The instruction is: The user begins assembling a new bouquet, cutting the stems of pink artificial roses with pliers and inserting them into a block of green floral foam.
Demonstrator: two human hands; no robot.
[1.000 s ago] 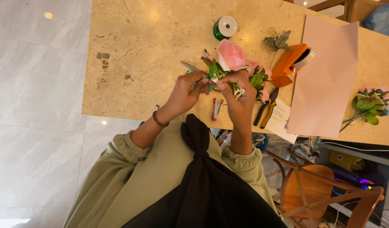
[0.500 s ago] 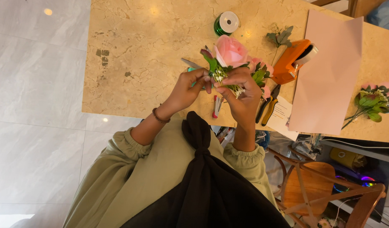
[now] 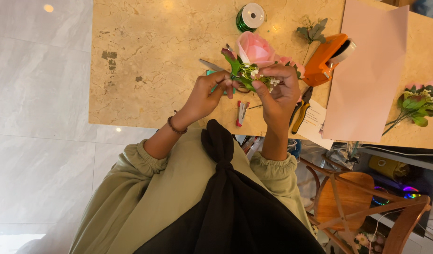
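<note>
At the top I see a green ribbon spool (image 3: 250, 17); right of it, an orange tape dispenser (image 3: 327, 57), pink paper (image 3: 369, 75), and a wooden chair (image 3: 362, 202) lower right.

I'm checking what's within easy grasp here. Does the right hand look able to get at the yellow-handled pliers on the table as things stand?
Probably yes, once it lets go: the right hand is shut on the flower bunch, but the pliers lie on the table just beside it, uncovered.

Beige marble table (image 3: 146, 61): green ribbon spool (image 3: 250, 17), orange tape dispenser (image 3: 325, 59), pink paper sheet (image 3: 367, 75), pliers (image 3: 301, 110).
</note>
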